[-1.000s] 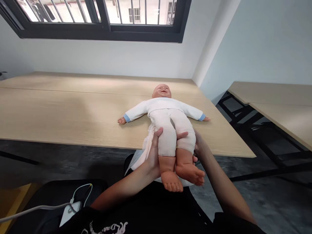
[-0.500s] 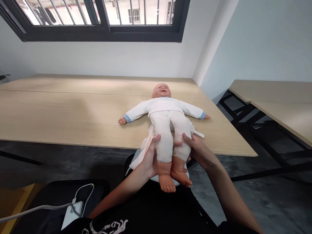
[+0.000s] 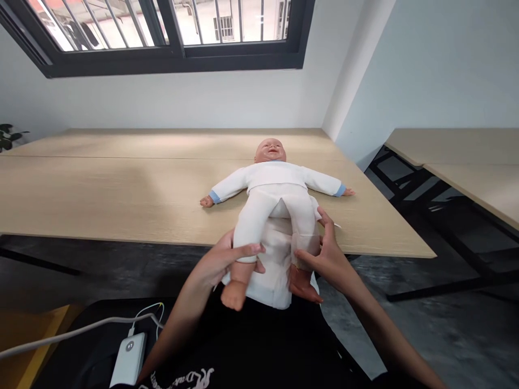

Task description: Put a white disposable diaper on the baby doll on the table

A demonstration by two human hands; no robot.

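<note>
A baby doll [image 3: 274, 183] in a white top and cream trousers lies on its back on the wooden table [image 3: 121, 189], head away from me, legs over the near edge. My left hand [image 3: 227, 258] is closed around the doll's lower left-side leg, above its bare foot. My right hand [image 3: 324, 254] grips the other leg near the ankle, thumb and fingers on either side. The legs are spread apart. Between them a white cloth or diaper [image 3: 275, 270] lies under the doll and hangs toward my lap.
A white power bank [image 3: 130, 359] with a cable rests on a black surface at lower left. A second wooden table [image 3: 466, 162] stands to the right across a dark floor gap. A barred window runs along the back wall.
The doll's legs were held together and raised; now they are parted, each hand holding one leg, and the white cloth shows between them.
</note>
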